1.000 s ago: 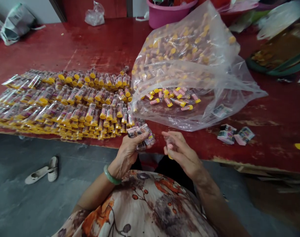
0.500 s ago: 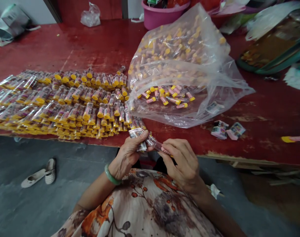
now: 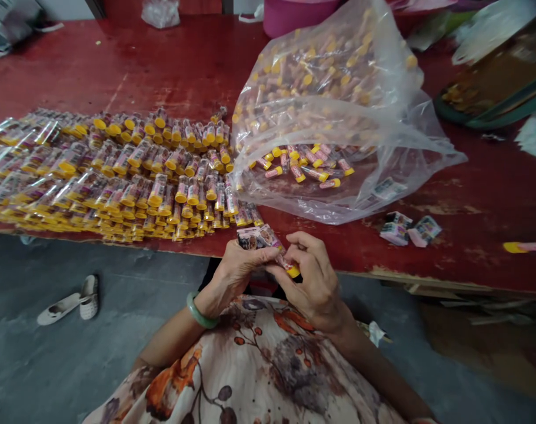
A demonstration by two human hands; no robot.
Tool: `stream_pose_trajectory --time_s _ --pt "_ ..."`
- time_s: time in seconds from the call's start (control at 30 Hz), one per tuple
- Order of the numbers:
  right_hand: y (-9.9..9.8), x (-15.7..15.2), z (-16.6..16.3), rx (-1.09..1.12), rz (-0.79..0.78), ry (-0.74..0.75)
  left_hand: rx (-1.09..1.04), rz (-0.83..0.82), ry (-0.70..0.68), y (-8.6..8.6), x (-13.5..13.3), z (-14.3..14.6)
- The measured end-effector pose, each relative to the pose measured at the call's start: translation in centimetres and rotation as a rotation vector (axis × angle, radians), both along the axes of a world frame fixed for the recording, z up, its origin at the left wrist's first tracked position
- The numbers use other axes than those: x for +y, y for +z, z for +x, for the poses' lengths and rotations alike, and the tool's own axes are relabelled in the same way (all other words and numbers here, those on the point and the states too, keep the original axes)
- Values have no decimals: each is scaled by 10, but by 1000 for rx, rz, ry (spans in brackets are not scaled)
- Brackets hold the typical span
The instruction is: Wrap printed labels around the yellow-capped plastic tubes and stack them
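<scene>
The red bench (image 3: 197, 65) carries nearly everything. Over the middle of its near half sprawls a clear plastic bag (image 3: 312, 209) full of tubes, mouth toward the near edge, where some loose tubes (image 3: 296, 172) have spilled forward inside the film; that facing probably keeps them within reach. To the bag's left, stacked rows (image 3: 157, 191) of packed tubes run along the near edge toward the left end, yellow caps mostly turned to the person, perhaps so that the layers stay even.

Both hands meet just off the near edge, below the gap between bag and rows, likely because work this small wants steadying close to the body. The left hand (image 3: 239, 265) grips a printed packet (image 3: 256, 237), thumb flat across its face and fingers beneath. The right hand (image 3: 314, 277) has its thumb and bent fingers closed around the held tube (image 3: 289, 268), the index finger arched above.

Smaller again, two card bundles (image 3: 395, 228) sit right of the bag, near the bench's near edge, and a single tube (image 3: 532, 247) lies farther toward the right end.

The held tube lies tilted against the packet's right side, between the two hands. It looks slim and clear, with pinkish contents and a bright yellow cap pointing to the right hand; whether it sits inside the packet cannot be told.
</scene>
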State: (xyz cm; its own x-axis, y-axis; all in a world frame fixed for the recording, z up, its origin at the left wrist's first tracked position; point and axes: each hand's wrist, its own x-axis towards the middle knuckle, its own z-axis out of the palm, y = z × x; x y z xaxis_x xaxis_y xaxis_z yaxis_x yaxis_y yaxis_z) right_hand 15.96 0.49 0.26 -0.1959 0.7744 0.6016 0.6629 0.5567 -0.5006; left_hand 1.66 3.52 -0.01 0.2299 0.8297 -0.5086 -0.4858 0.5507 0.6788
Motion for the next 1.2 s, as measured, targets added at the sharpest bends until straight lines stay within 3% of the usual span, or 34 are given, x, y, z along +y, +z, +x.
stream_pose_trajectory --time_s 0.23,0.43,0.87,1.2 --pt "9 4 24 221 -256 196 -134 -150 -33 -4 4 -2" --pt "3 -9 12 314 -153 16 -136 -110 -80 1 -2 2" --pt "-4 -14 -1 354 31 -88 -113 -87 -110 2 -14 3" --pt "-31 -13 1 47 226 -63 -103 -91 -88 -4 -17 -2"
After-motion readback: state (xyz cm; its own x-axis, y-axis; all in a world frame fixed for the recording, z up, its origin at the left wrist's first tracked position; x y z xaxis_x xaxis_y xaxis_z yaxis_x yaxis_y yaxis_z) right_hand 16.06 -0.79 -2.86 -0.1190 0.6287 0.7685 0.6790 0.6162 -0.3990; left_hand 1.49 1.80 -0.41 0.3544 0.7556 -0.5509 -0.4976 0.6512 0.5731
